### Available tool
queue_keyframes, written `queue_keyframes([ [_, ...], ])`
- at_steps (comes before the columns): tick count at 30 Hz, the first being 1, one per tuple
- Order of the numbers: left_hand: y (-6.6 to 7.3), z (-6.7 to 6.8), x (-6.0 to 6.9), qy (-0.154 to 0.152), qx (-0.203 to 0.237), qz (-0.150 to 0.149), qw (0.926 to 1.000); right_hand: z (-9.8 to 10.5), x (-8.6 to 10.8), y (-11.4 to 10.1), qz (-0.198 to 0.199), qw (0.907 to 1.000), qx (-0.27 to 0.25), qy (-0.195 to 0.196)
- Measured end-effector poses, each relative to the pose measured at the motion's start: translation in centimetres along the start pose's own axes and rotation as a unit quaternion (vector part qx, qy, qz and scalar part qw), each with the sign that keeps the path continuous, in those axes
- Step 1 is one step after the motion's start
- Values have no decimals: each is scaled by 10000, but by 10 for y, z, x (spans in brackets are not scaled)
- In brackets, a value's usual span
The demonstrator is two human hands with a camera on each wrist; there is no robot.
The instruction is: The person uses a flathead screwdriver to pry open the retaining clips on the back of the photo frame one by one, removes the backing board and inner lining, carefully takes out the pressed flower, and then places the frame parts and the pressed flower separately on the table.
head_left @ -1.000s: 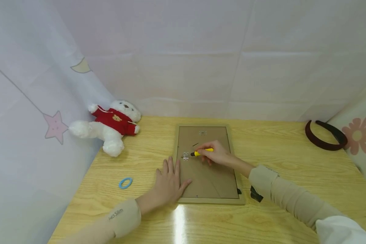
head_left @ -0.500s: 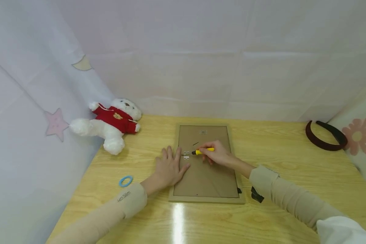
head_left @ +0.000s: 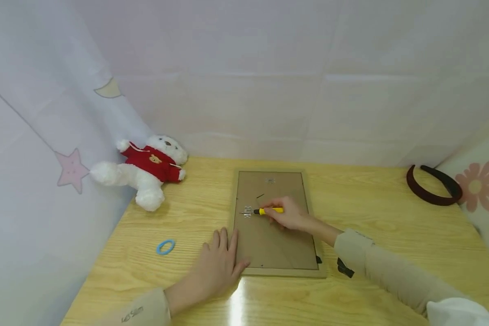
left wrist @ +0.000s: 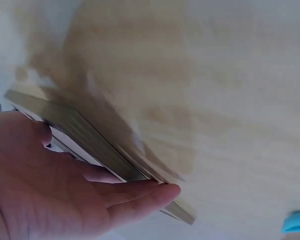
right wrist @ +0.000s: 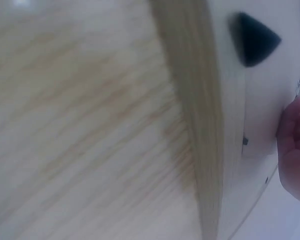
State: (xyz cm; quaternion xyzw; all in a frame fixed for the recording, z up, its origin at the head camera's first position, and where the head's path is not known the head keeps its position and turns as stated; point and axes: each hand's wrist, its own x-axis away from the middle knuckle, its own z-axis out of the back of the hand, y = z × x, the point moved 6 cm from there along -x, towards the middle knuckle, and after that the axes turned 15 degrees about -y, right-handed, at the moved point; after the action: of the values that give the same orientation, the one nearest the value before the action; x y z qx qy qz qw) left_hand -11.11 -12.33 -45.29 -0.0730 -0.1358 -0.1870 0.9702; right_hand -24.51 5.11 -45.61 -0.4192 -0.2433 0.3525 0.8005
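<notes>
A wooden frame [head_left: 285, 272] lies on the table with its brown backing board [head_left: 277, 244] facing up. My right hand [head_left: 286, 213] pinches a yellow and black screwdriver [head_left: 272, 210], whose tip is at the metal clip [head_left: 247, 212] near the frame's left side. A second clip [head_left: 270, 180] is at the top, and a thin dark piece [head_left: 260, 195] lies between the two. My left hand [head_left: 216, 265] rests with spread fingers on the frame's lower left edge. In the left wrist view, the fingers of that hand [left wrist: 55, 185] lie along the frame's side [left wrist: 95, 137].
At the back left lies a white teddy bear [head_left: 151, 163] in a red top. A blue ring [head_left: 165, 246] is left of my left hand. The dark red headband [head_left: 432, 195] is at the far right, and a black object [head_left: 344, 268] lies beside my right sleeve.
My left hand has slid down along the frame's left edge, toward its lower corner. My right hand keeps the screwdriver at the same clip, and the view has tilted slightly.
</notes>
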Motion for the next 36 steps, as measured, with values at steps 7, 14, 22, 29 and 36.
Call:
queue_keyframes([
  [7,13,-5,38,-148,316,-511,9981,-12,24,-16,534,9912,1033,-625],
  [14,11,-7,36,-213,455,-480,9976,-24,37,-34,994,9773,1688,-808],
  [22,9,-7,37,-333,221,-362,9985,-37,32,-41,1026,9702,1869,-1154],
  [29,9,-5,37,-258,299,-319,9987,-40,31,-42,1150,9661,2048,-1070],
  [36,8,-4,34,-36,280,-426,9987,-45,34,-40,1068,9595,2470,-838],
])
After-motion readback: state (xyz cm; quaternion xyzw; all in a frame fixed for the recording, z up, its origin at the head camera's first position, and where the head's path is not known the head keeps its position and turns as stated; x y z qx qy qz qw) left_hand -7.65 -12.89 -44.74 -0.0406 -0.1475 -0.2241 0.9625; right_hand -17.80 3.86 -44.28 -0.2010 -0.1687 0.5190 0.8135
